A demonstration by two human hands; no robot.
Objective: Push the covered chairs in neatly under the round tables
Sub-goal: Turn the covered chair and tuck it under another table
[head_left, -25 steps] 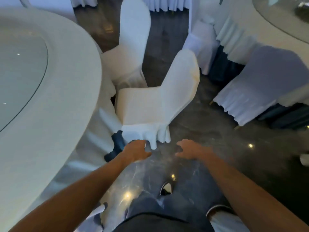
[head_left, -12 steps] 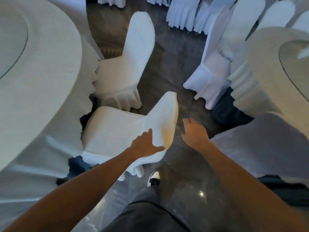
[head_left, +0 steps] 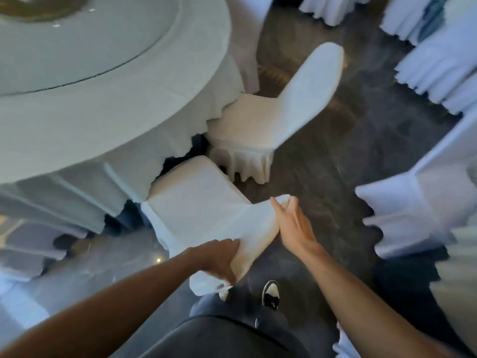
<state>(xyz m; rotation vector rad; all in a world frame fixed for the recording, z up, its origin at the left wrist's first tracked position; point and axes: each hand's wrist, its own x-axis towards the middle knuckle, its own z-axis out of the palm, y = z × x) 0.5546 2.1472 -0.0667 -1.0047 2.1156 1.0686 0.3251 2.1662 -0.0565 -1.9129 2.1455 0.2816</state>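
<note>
Hands grip the backrest top of a white fabric-covered chair (head_left: 196,202): left hand (head_left: 219,259) clamped at 7 o'clock, right hand (head_left: 291,223) at 3 o'clock. Its seat touches the round white-clothed table (head_left: 103,107) at 10 o'clock.

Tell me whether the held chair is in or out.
Partly in: the held chair's seat front meets the tablecloth; most remains outside.

Both hands, left (head_left: 219,259) and right (head_left: 293,226), on covered chair (head_left: 196,202) backrest beside round table (head_left: 103,104).

No legible text, labels, brands, numbers or signs anywhere: chair covers, tablecloths and the floor all read plain and unmarked.
</note>
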